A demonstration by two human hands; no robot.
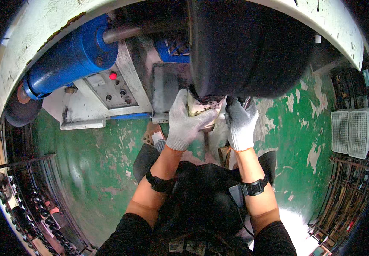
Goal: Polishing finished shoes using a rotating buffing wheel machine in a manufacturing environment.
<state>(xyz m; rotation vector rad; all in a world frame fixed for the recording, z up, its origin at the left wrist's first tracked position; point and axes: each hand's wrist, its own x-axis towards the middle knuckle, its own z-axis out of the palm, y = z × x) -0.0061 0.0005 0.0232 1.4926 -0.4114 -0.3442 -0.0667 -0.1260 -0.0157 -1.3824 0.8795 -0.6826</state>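
A large dark wheel [253, 47] fills the upper middle, its surface smeared as if turning. Just under its lower edge is a shiny, curved metal part [202, 109] with pale and dark reflections. My left hand [180, 123], in a white knitted glove, grips the part's left side, with the thumb across its near face. My right hand [242, 123], gloved too and blackened at the fingers, is closed around the right side. The part's upper edge is up against the wheel or very near it; contact is hidden. Its full shape is covered by my gloves.
A white curved guard [340, 32] arches over the wheel. At left are a blue cylindrical housing [71, 51], a smaller dark wheel [23, 112] and a control panel with a red button [112, 76]. White plastic baskets [350, 133] and racks stand right; another rack stands lower left.
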